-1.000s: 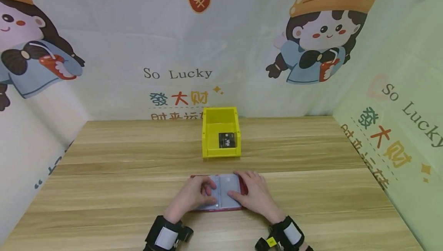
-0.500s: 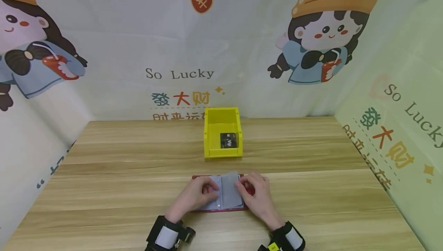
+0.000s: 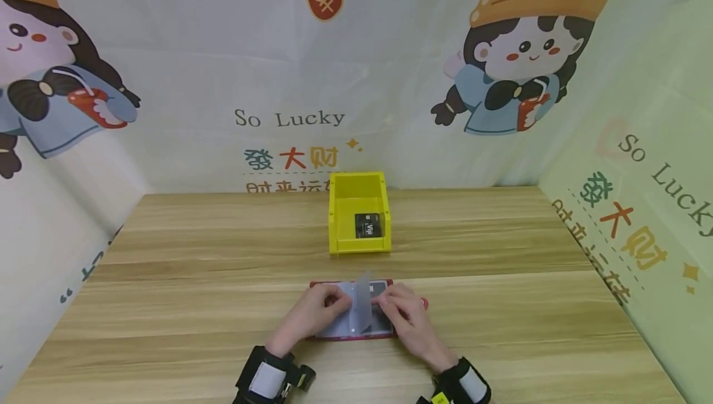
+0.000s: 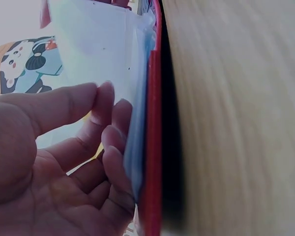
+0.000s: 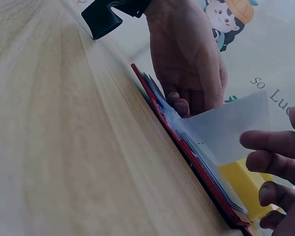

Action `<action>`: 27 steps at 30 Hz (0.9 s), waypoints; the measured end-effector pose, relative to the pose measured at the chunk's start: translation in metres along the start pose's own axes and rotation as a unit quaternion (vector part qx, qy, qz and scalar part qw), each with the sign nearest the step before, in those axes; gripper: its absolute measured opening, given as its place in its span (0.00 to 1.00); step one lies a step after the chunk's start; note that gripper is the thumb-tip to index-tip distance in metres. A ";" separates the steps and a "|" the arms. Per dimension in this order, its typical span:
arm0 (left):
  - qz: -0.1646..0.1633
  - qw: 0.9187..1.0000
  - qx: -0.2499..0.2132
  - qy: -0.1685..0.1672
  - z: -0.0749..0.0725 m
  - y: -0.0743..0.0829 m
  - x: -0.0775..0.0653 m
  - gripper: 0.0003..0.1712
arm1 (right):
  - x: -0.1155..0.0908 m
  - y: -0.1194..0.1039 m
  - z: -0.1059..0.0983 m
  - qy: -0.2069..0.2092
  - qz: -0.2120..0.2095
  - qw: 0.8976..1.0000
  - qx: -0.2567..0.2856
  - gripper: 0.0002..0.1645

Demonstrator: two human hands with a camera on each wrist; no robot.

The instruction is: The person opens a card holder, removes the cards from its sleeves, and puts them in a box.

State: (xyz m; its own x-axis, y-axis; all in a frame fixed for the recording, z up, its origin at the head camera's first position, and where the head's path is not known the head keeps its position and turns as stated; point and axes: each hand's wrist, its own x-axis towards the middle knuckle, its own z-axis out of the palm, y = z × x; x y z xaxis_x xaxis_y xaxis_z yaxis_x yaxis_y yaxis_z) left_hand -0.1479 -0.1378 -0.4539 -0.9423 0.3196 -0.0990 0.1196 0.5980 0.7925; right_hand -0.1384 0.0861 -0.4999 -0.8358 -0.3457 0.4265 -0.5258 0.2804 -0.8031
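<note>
A red card holder (image 3: pixel 351 337) with clear plastic sleeve pages lies spread open on the table. One translucent page (image 3: pixel 363 308) stands nearly upright at its middle. My left hand (image 3: pixel 316 312) rests over the left pages; in the left wrist view its thumb and forefinger tips meet in front of the raised page, with the other fingertips against the stack. Beside that page, on the right half, is my right hand (image 3: pixel 413 323). Its fingers (image 5: pixel 265 142) are spread at the page's free edge. Beneath the raised page a dark insert (image 3: pixel 381 288) shows partly.
Beyond the card holder stands a yellow bin (image 3: pixel 359 246) with a black VIP card (image 3: pixel 368 226) inside. The wood-grain table (image 3: pixel 223 255) ends at a printed cloth backdrop (image 3: pixel 189 82). Both wrists wear black straps with cameras.
The right hand went from lying flat on the right page to lifting its edge, and the page has swung up leftward. The left hand stays over the left pages, its thumb and forefinger drawn closer.
</note>
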 end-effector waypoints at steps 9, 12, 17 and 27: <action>-0.028 0.998 -0.058 0.003 -0.002 0.000 0.002 0.23 | 0.001 -0.003 0.002 -0.078 -0.008 0.995 -0.055 0.18; -0.059 0.996 -0.060 0.016 -0.003 0.003 0.000 0.28 | 0.002 -0.004 0.002 -0.102 0.008 0.991 -0.089 0.18; -0.081 0.995 -0.039 0.044 -0.003 0.004 -0.002 0.25 | 0.002 -0.006 0.003 -0.136 0.024 0.981 -0.136 0.19; -0.065 0.992 -0.002 0.108 -0.006 0.002 -0.006 0.07 | 0.002 -0.005 0.006 -0.162 0.016 0.968 -0.191 0.19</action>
State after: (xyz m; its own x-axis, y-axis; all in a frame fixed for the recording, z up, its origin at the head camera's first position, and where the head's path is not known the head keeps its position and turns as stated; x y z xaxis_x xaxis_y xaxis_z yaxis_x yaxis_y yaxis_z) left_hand -0.1443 -0.1430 -0.4486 -0.9947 0.0757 -0.0694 -0.0075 0.6210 0.7838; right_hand -0.1366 0.0787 -0.4978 -0.7917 -0.5768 0.2014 -0.5723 0.5847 -0.5751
